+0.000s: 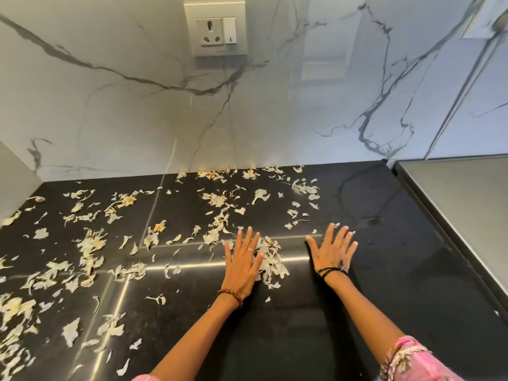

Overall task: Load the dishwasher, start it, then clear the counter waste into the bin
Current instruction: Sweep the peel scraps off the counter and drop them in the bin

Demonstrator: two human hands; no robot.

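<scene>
Pale, papery peel scraps [90, 248] lie scattered over the black counter [288, 320], thickest on the left and middle. My left hand [243, 259] lies flat, fingers spread, on the counter against a small heap of peels [270, 261]. My right hand [334, 250] is also flat with straight fingers, on bare counter to the right of that heap. Neither hand holds anything. No dishwasher or bin is in view.
A marble-look wall [137, 111] rises behind the counter, with a socket and switch plate [215, 30] high up. A grey steel surface [461, 193] borders the counter on the right. More peels [305, 188] lie near the wall.
</scene>
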